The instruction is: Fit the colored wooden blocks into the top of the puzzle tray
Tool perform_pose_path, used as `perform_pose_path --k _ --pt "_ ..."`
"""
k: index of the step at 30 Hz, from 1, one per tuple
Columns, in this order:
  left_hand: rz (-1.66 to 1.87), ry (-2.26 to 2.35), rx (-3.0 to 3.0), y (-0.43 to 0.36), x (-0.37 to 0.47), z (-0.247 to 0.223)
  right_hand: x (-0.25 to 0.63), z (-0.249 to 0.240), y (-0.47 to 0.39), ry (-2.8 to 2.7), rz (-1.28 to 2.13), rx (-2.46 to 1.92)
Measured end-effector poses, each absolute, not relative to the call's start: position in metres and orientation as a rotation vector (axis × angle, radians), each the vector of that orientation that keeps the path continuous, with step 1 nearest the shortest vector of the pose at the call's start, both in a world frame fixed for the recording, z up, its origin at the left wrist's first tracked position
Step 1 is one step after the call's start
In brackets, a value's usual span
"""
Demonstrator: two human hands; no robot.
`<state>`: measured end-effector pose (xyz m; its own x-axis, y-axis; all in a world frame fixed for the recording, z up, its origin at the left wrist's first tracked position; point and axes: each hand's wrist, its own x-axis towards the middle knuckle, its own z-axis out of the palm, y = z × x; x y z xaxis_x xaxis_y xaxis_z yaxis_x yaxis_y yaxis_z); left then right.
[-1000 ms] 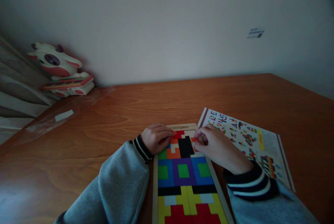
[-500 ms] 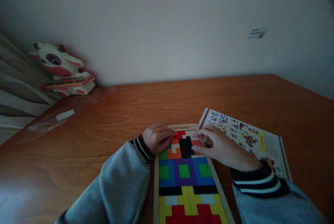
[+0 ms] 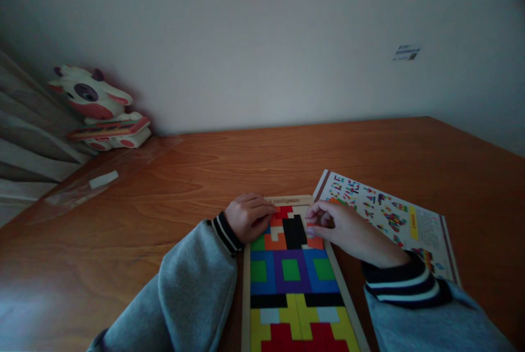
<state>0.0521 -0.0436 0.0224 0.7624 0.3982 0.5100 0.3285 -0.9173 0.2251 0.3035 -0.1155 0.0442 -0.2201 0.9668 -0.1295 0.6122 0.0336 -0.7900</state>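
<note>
A wooden puzzle board (image 3: pixel 246 308) with coloured block pieces lies lengthwise in front of me. Over its upper left edge rests my left hand (image 3: pixel 249 215), fingers bent and together, tips beside a red piece (image 3: pixel 284 212). At the upper right, my right hand (image 3: pixel 332 226) has thumb and index finger closed around an orange puzzle piece (image 3: pixel 315 243), partly hidden by the fingers. Between the hands sit a black piece (image 3: pixel 294 232) and an orange piece with a pale one. Blue, purple and green pieces fill the middle, with yellow, black and red ones nearer me.
A printed pattern sheet (image 3: pixel 426 232) lies right of the board, partly under my right forearm. A toy cow with a keyboard (image 3: pixel 109 128) stands at the back left by a curtain (image 3: pixel 28 133). Clear tape and a white strip (image 3: pixel 103 179) are on the wooden table (image 3: pixel 197 171).
My right thumb and index finger have drawn closer together at the board's upper right, and more of the orange piece shows below the thumb. My left hand stays in place.
</note>
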Motion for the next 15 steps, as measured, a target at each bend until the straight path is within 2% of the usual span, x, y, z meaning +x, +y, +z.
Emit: perform_pose_path --k 7,15 --pt "0.881 0.557 2.756 -0.046 0.053 0.024 0.289 0.06 -0.115 -1.804 1.046 -1.484" --pt "0.889 0.543 2.508 -0.046 0.054 0.024 0.262 0.047 -0.112 -1.709 0.966 -1.36"
